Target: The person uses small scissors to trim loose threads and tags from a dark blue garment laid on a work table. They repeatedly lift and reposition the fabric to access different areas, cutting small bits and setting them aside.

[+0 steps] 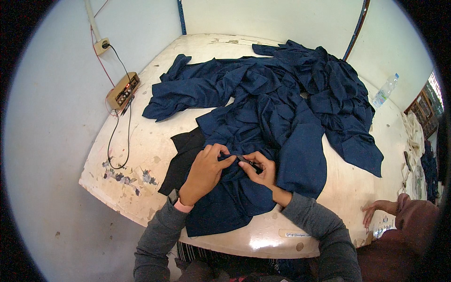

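The left hand (pixel 205 170) pinches the blue cloth (pixel 300 155), and the right hand (pixel 263 173) holds a black tool (pixel 253 165) right at the pinch. The cloth lies heaped across the table (pixel 136 152), a black piece (pixel 182 157) beside it, a bottle (pixel 386 90) at the right; a co-worker's hand (pixel 378 209) touches the table's near right.

1 pale strip (pixel 295 233) bears blue script on the worktop (pixel 263 239), lower right of center; 1 bottle (pixel 386 89), upper right, wears a label (pixel 381 97) too small to read.
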`<state>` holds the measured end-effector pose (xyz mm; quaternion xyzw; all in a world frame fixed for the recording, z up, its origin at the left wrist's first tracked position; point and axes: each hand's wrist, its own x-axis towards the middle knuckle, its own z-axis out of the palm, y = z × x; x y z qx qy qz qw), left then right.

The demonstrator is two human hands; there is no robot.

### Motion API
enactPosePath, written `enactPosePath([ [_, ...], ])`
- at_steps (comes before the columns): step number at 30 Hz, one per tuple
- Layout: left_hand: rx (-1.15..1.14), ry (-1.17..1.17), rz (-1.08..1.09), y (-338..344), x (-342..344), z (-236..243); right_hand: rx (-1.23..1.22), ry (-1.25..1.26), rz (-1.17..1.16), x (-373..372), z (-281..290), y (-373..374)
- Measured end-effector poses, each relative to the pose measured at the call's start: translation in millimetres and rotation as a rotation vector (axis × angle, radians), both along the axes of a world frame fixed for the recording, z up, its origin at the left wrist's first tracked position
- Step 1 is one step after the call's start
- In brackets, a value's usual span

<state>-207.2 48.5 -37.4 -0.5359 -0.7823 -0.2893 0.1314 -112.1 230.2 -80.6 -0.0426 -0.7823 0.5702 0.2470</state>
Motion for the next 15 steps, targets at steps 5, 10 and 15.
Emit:
enactPosePath([
  [5,0.019,0.001,-0.003,0,0,0,0.01,0.006,-0.012,0,-1,-1],
  [10,0.002,0.004,0.003,0,0,-1,0.006,0.001,-0.012,-1,1,-2],
  [15,0.143,-0.23,-0.041,1,-5,-1,-0.139,0.095,-0.005,-3,-4,0],
])
